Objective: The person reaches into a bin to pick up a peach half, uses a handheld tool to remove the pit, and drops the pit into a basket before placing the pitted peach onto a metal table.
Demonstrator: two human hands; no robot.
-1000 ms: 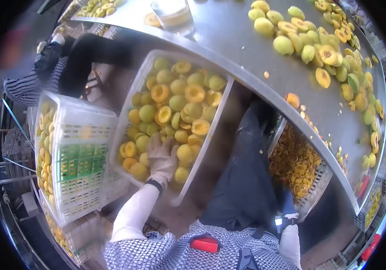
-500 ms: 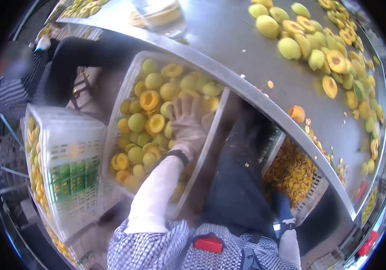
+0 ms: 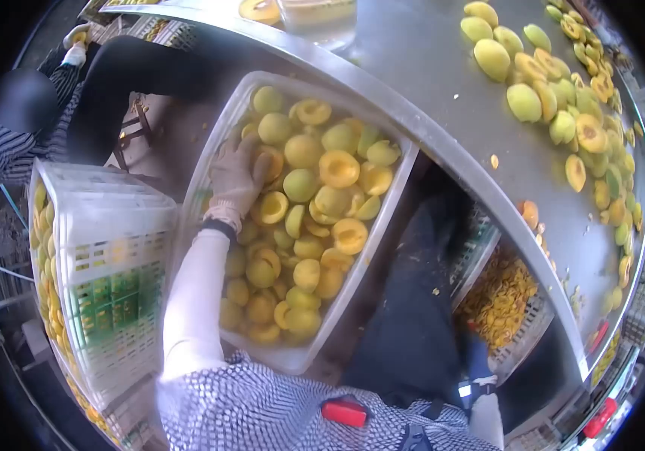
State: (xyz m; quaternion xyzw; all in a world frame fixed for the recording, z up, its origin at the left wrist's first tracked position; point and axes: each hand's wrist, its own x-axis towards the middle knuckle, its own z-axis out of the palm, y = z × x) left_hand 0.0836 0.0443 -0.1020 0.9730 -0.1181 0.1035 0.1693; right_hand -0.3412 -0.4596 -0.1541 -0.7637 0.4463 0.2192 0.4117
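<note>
As left hand touches fruit, red patch shows; details blurred.

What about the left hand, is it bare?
No, the left hand wears a glove with a pale cuff.

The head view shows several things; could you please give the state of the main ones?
Left hand: gloved, on fruit.
Right hand: beside the lower crate, fingers unclear.
Large crate: open-topped, holding whole and halved fruit.
Lower crate: holding scraps.
Side crates: stacked, holding fruit.
Metal table: partly covered.
</note>
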